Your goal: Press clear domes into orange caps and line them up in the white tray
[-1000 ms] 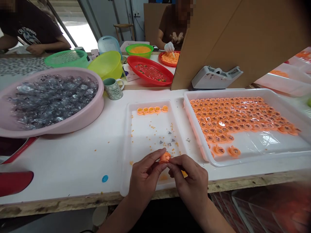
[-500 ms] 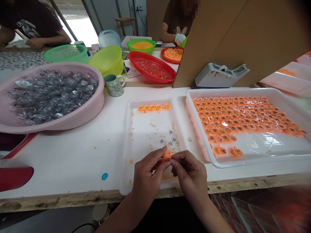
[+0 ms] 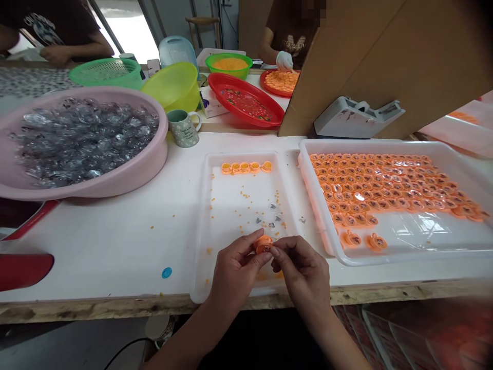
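Note:
Over the near end of a narrow white tray (image 3: 200, 226), my left hand (image 3: 236, 267) pinches a small orange cup-shaped piece (image 3: 264, 243). My right hand (image 3: 302, 267) has thumb and forefinger closed on the right edge of the same piece, whose face shows a dark print. Several orange cups with yellow filling (image 3: 245, 168) stand in a row at the tray's far end. Small clear discs with dark prints (image 3: 272, 225) and yellow grains lie in the tray just beyond my fingers.
On the right, a large white tray (image 3: 327, 246) holds many orange cups. At left are a pink basin (image 3: 154, 177) of clear wrapped pieces, a green mug (image 3: 184, 131) and a blue disc (image 3: 166, 273). Behind stand a cardboard panel (image 3: 358, 61), a red tray (image 3: 246, 103) and two people.
The orange piece has tilted so its printed face shows more, with both hands still on it. The view has shifted slightly. Across the table, a person's gloved hand now reaches over the orange pieces.

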The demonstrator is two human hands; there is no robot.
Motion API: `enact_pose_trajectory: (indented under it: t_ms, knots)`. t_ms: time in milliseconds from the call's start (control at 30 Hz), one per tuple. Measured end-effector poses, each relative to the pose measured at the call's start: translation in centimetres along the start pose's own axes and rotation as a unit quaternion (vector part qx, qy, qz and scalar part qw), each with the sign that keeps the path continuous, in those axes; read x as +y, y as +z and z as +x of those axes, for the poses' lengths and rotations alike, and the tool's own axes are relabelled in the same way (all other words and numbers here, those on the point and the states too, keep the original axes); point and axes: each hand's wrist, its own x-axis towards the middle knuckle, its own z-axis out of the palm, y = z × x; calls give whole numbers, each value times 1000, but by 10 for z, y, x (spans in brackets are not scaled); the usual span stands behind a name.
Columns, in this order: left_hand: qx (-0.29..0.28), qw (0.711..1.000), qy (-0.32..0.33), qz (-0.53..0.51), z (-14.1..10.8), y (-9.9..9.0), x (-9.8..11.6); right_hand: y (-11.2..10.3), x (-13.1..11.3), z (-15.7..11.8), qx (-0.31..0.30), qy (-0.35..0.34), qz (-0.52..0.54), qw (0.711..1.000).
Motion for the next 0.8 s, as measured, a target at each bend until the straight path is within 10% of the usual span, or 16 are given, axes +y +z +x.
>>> enact_pose_trajectory:
  t_ms: [333,800]
  knots:
    - [-55,993,-62,-80,7,-5,1,-5,11,14,-101,159,197,962]
    - [-68,998,-2,2,9,-18,-9,8,7,17,-87,133,-82,984]
